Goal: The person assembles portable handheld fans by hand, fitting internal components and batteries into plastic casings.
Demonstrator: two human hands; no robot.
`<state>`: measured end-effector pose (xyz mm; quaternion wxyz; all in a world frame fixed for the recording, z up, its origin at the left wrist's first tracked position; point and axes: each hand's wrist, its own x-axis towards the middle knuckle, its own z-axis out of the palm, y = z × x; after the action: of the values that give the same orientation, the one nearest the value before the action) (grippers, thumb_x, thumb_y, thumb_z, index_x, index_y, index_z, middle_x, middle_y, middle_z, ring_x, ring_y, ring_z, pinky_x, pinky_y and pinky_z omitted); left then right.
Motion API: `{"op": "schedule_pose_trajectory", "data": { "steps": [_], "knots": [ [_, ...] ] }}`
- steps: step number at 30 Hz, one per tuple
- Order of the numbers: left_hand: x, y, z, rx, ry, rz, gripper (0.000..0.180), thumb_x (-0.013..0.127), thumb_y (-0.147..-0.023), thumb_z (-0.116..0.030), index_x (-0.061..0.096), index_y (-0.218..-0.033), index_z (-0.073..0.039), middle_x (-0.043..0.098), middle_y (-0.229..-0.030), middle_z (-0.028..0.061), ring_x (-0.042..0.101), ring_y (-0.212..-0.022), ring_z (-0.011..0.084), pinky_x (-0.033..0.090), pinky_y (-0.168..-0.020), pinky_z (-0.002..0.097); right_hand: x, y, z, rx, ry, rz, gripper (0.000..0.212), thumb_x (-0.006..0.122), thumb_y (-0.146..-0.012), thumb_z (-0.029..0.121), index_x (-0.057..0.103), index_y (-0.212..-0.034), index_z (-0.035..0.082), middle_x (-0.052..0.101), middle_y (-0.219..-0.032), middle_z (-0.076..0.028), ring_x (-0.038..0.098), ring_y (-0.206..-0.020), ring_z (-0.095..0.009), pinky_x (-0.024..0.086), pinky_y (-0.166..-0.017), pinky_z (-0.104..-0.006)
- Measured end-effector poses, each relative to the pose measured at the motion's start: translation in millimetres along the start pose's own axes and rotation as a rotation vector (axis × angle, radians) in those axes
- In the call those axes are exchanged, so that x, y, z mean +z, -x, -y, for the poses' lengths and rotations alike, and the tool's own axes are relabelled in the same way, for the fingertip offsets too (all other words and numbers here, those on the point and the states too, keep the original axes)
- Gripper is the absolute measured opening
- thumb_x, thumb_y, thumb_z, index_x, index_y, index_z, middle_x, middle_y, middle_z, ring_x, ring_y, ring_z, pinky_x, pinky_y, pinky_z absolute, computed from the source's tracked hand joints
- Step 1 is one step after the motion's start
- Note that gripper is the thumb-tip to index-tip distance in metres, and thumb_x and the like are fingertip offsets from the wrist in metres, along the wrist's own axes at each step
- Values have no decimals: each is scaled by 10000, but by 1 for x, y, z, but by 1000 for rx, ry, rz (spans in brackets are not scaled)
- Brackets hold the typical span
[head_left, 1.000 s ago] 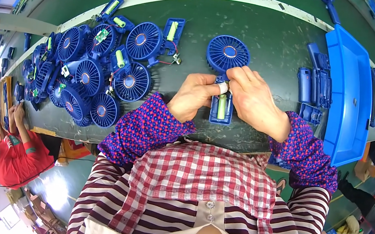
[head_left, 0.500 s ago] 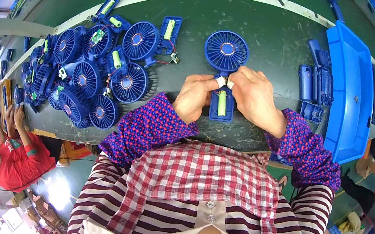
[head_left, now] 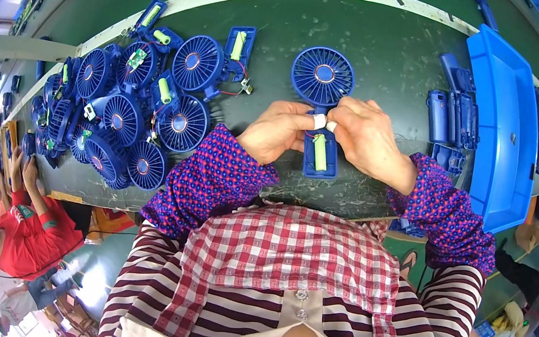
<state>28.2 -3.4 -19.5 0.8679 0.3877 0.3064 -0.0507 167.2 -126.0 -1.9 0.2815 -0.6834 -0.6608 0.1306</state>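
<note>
A blue handheld fan [head_left: 323,76] lies in front of me, its round grille pointing away and its opened handle [head_left: 318,167] toward me. Inside the handle sits a pale green battery cell [head_left: 321,151], with a thin red wire near its top. My left hand [head_left: 279,133] is closed on the left side of the fan's neck. My right hand [head_left: 368,139] pinches at the neck from the right, fingertips meeting the left thumb. White wraps cover a digit on each hand. Whatever small part lies between the fingertips is hidden.
Several blue fans [head_left: 122,117] with exposed batteries and circuit boards are heaped on the left. Blue handle covers [head_left: 452,118] lie at the right, beside a blue plastic bin [head_left: 500,132]. A co-worker in a red top [head_left: 39,239] sits at the far left.
Both hands stay at the fan's neck, with slight finger movement. The fan's head has tilted a little to the left and its handle to the right.
</note>
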Motion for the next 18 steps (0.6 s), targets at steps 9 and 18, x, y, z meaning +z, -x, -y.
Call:
{"op": "schedule_pose_trajectory", "data": {
  "steps": [9,18],
  "knots": [
    [9,-16,7,305,158,-168,151,548,-846,-87,590,-970,-11,621,-869,45,597,-737,119,500,-641,264,18,-5,12,225,-149,-301,216,615,-684,45,534,-881,9,541,-845,-122,552,-790,-300,425,-697,-385],
    [18,-31,13,508,476,-258,131,564,-843,-27,578,-973,-15,602,-896,47,561,-769,113,450,-662,236,56,-17,13,108,223,-685,357,712,-577,101,533,-878,31,541,-949,-115,522,-884,-305,397,-762,-401]
  ]
}}
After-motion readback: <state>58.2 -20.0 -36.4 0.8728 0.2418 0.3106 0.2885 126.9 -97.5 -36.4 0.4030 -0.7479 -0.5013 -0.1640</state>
